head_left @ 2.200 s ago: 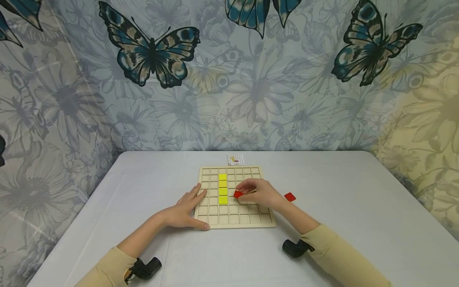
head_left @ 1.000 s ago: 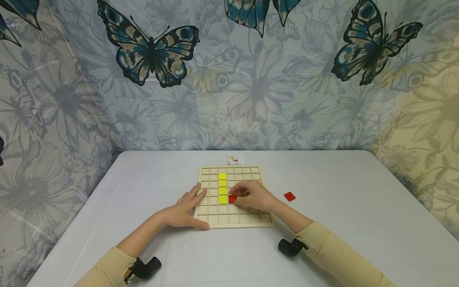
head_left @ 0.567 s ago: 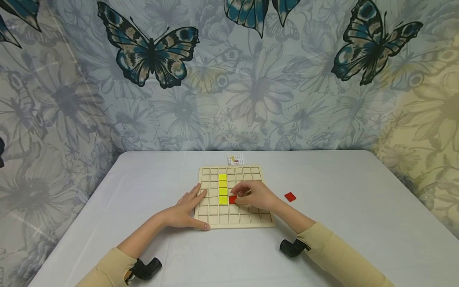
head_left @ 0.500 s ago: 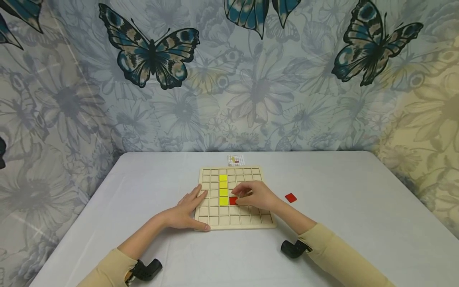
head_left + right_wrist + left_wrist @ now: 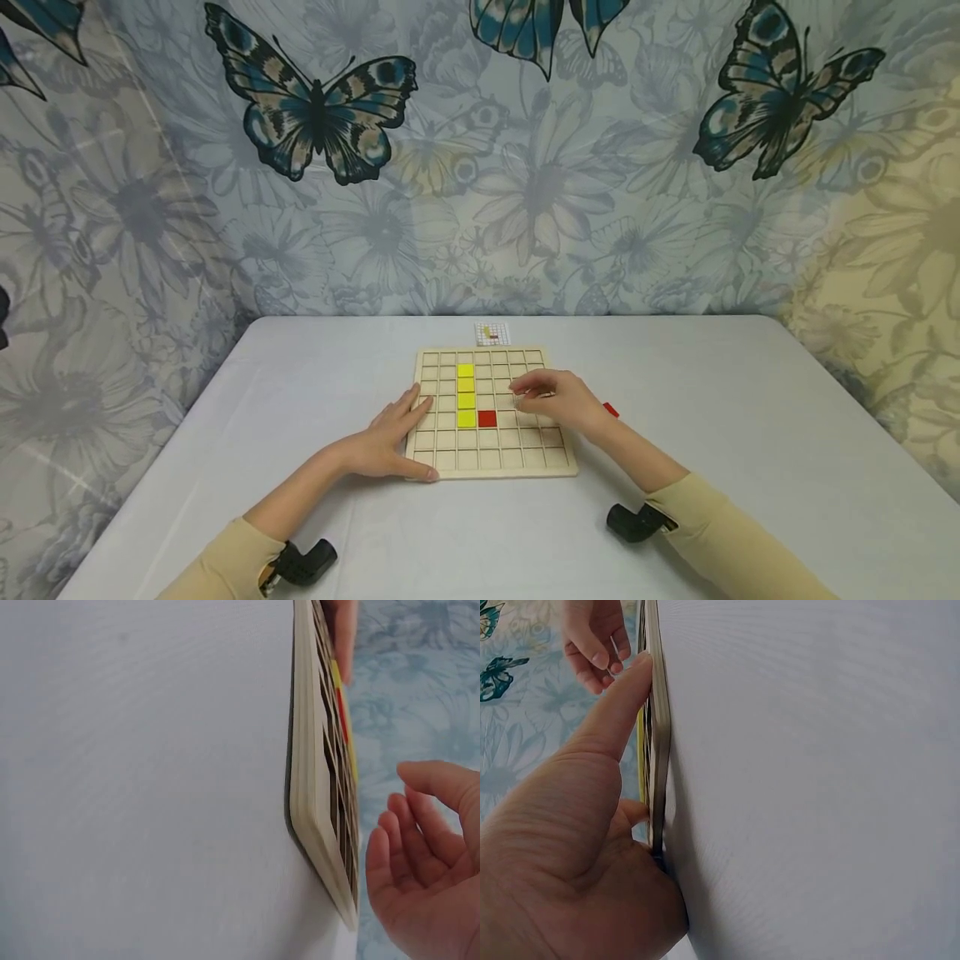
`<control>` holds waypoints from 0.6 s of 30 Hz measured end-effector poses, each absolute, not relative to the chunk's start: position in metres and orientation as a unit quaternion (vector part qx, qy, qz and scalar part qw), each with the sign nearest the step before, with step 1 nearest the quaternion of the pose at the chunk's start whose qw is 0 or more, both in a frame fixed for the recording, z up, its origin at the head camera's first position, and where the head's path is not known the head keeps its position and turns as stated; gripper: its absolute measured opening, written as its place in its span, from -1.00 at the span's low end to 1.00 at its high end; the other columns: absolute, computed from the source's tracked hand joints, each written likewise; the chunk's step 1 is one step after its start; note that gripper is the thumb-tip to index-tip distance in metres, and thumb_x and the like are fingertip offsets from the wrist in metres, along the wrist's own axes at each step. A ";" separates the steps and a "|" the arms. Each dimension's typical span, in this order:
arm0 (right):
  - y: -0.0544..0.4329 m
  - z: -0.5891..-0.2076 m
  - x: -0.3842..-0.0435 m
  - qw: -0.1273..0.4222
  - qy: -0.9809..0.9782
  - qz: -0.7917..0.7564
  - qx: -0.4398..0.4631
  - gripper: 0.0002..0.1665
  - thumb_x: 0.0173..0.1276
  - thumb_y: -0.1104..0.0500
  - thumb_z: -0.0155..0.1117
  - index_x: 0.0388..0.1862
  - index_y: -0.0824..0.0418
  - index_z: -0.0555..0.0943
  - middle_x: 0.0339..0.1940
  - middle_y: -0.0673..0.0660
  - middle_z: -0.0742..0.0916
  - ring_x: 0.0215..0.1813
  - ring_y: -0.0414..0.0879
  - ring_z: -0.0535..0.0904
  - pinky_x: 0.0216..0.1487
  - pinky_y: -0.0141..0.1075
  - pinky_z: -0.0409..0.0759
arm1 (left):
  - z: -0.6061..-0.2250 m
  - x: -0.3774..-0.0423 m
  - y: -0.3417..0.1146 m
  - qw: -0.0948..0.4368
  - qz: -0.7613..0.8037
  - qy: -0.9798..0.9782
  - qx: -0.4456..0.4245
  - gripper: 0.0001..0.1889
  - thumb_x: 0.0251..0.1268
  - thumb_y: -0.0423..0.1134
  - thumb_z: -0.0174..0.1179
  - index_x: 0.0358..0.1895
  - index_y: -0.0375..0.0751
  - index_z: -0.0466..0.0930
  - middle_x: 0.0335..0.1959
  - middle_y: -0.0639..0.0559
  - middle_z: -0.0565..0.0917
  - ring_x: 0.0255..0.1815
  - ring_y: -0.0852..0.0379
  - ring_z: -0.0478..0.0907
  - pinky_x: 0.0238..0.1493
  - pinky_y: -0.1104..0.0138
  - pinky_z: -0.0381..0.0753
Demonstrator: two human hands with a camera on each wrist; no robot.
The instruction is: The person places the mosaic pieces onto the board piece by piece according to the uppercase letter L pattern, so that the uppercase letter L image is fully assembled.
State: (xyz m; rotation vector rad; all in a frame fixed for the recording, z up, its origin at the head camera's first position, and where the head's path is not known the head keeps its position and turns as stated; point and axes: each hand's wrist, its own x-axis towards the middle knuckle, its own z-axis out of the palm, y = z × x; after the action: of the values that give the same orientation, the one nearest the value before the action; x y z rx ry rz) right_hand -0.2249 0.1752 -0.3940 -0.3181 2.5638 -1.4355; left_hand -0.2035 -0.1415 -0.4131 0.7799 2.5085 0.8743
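A wooden grid board (image 5: 491, 473) lies flat on the white table. Yellow square tiles (image 5: 466, 400) fill a vertical run of several cells. One red tile (image 5: 487, 418) sits in the cell to the right of the lowest yellow one. My left hand (image 5: 386, 442) rests spread on the board's left edge, thumb at the near corner. Above the board's right half hovers my right hand (image 5: 558, 402), its fingers loosely bent with nothing between them, as the right wrist view of that hand (image 5: 427, 862) confirms. A second red tile (image 5: 611, 409) lies on the table, partly hidden behind my right wrist.
A small printed card (image 5: 492, 334) with a coloured grid pattern lies just beyond the board's far edge. The white-covered table (image 5: 712, 400) extends to both sides, and a butterfly-patterned wall covering (image 5: 525, 208) rises behind it.
My right hand carried a red tile left into the cell beside the lowest yellow tile, let go of it, then drew back up and to the right. My left hand stayed still.
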 end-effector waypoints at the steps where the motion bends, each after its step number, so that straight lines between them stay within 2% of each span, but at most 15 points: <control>1: 0.178 -0.394 -0.225 0.089 0.863 -0.486 -0.102 -0.67 0.25 0.19 0.40 0.01 0.17 0.69 -0.12 0.05 0.72 -0.08 -0.07 0.58 -0.04 -0.21 0.52 | -0.413 -0.203 -0.141 0.185 0.310 0.891 0.276 0.17 0.05 0.17 0.42 0.57 -0.27 -0.14 0.57 -0.26 -0.35 0.56 -0.22 -0.39 0.48 -0.11 -0.30; 9: 0.205 -0.390 -0.222 0.065 0.859 -0.503 -0.063 -0.60 0.26 0.14 0.39 0.08 0.20 0.66 0.01 0.11 0.71 0.00 -0.04 0.56 -0.05 -0.22 0.52 | -0.412 -0.204 -0.141 0.187 0.308 0.892 0.274 0.17 0.05 0.17 0.42 0.57 -0.26 -0.14 0.57 -0.25 -0.36 0.56 -0.19 -0.41 0.48 -0.09 -0.30; 10: 0.209 -0.390 -0.221 0.061 0.860 -0.504 -0.057 -0.60 0.26 0.13 0.40 0.08 0.20 0.66 0.01 0.11 0.71 -0.01 -0.04 0.56 -0.07 -0.25 0.52 | -0.412 -0.204 -0.141 0.187 0.308 0.891 0.274 0.17 0.05 0.17 0.42 0.57 -0.26 -0.14 0.57 -0.25 -0.36 0.56 -0.19 -0.41 0.48 -0.09 -0.31; 14: 0.225 -0.389 -0.216 0.059 0.859 -0.508 -0.033 -0.57 0.26 0.11 0.40 0.10 0.19 0.64 -0.03 0.11 0.70 -0.13 -0.03 0.53 -0.39 -0.33 0.46 | -0.412 -0.204 -0.141 0.189 0.310 0.890 0.276 0.18 0.05 0.17 0.42 0.57 -0.26 -0.15 0.57 -0.25 -0.36 0.56 -0.18 -0.42 0.48 -0.08 -0.31; 17: 0.236 -0.388 -0.213 0.065 0.854 -0.515 -0.024 -0.54 0.28 0.11 0.40 0.13 0.23 0.61 -0.02 0.15 0.70 -0.21 0.01 0.52 -0.49 -0.30 0.41 | -0.412 -0.203 -0.141 0.187 0.310 0.890 0.278 0.18 0.04 0.17 0.42 0.57 -0.26 -0.14 0.57 -0.26 -0.36 0.56 -0.19 -0.41 0.48 -0.08 -0.30; 18: 0.239 -0.388 -0.212 0.064 0.854 -0.516 -0.023 -0.53 0.28 0.12 0.40 0.14 0.25 0.60 -0.01 0.17 0.70 -0.21 0.01 0.52 -0.45 -0.29 0.45 | -0.412 -0.203 -0.141 0.186 0.310 0.890 0.277 0.18 0.04 0.17 0.42 0.57 -0.26 -0.14 0.57 -0.25 -0.36 0.56 -0.19 -0.41 0.48 -0.08 -0.30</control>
State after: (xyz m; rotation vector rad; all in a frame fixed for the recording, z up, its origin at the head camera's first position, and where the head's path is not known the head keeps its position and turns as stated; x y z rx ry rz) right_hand -0.2119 0.2390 -0.3875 -0.0693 2.5771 -1.5593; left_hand -0.2032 -0.1411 -0.4122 0.7794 2.5073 0.8723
